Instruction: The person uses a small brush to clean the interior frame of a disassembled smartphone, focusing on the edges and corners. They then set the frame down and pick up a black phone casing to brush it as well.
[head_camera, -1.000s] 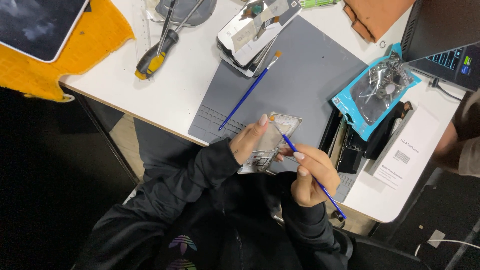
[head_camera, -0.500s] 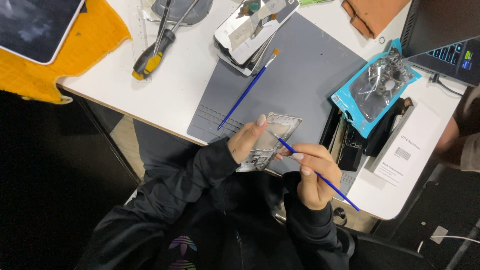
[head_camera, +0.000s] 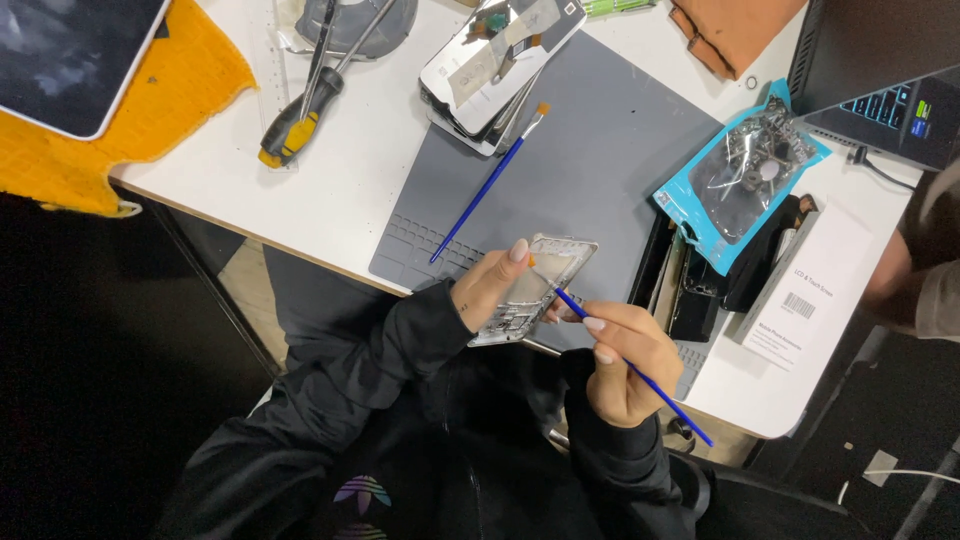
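My left hand (head_camera: 490, 288) holds a clear, silvery phone frame (head_camera: 548, 276) just over the near edge of the grey work mat (head_camera: 600, 160). My right hand (head_camera: 625, 355) grips a thin blue brush (head_camera: 640, 375) like a pen, its orange tip resting on the frame near my left thumb. A second blue brush (head_camera: 490, 182) lies loose on the mat, pointing toward a stack of phone parts (head_camera: 495, 55) at the far edge.
A yellow-handled screwdriver (head_camera: 295, 115) and an orange cloth (head_camera: 130, 110) under a tablet (head_camera: 70, 50) lie at the left. A blue bag of small parts (head_camera: 745, 175), black items, a white box (head_camera: 810, 300) and a laptop (head_camera: 880, 70) sit at the right, where another person's sleeve (head_camera: 935, 270) shows.
The view has shifted slightly. My right hand has slid the brush a little along the phone frame; my left hand keeps its hold.
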